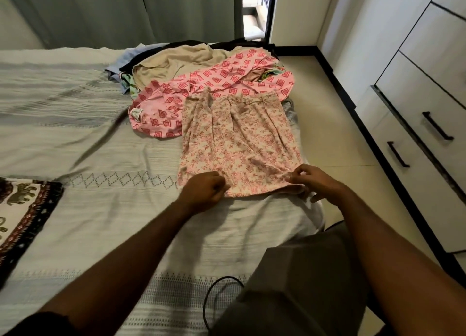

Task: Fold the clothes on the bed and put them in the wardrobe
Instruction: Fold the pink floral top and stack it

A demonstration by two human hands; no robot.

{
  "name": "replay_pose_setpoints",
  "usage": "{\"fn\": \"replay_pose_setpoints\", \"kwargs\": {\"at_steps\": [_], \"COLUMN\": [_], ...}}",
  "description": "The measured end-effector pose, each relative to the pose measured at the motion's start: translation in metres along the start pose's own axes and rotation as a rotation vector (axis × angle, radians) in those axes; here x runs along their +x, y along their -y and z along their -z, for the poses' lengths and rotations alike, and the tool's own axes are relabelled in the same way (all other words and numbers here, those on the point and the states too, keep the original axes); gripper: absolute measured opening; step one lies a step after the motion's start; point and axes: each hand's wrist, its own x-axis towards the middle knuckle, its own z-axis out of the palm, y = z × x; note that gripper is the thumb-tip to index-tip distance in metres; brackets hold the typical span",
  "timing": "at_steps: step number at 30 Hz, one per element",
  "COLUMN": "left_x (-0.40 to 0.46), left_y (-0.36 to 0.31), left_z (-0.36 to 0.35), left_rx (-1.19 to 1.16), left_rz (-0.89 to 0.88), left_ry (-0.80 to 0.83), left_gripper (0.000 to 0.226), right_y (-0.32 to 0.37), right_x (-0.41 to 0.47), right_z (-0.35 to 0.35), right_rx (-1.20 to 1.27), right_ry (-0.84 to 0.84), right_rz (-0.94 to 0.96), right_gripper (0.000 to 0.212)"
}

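A cream garment with a pink floral print [239, 144] lies spread flat on the bed [100, 209], near its right edge. My left hand [204, 190] grips the near hem at its left part, fingers curled into the cloth. My right hand [309, 180] pinches the near right corner of the same hem. Behind it lies a pink garment with red diamond shapes [201, 93], crumpled, on a pile with a beige cloth [166, 65] and blue and dark pieces [121, 68].
The white wardrobe [413, 83] with black drawer handles stands at the right across a strip of beige floor [327, 123]. A patterned elephant-print cloth [22, 214] lies at the bed's left. A black cable [211, 298] loops on the near bedcover. Grey curtains hang behind.
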Motion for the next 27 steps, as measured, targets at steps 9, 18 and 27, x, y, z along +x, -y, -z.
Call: {"fn": "replay_pose_setpoints", "kwargs": {"at_steps": [9,18,27], "left_x": [0.016,-0.045,-0.050], "left_y": [-0.042,-0.021,0.016], "left_z": [-0.047,-0.007,0.011], "left_rx": [-0.002,-0.422,-0.445], "left_rz": [0.177,0.704,1.004], "left_ry": [-0.013,-0.672,-0.490], "left_gripper": [0.019,0.009,0.029], "right_y": [0.068,0.177,0.173], "right_x": [-0.012,0.013,0.023], "right_z": [-0.028,-0.158,-0.183], "right_rx": [0.274,-0.483,-0.187], "right_ry": [-0.102,0.180,0.352], "right_rz": [0.350,0.598,0.386], "right_gripper": [0.044,0.058,0.065]}}
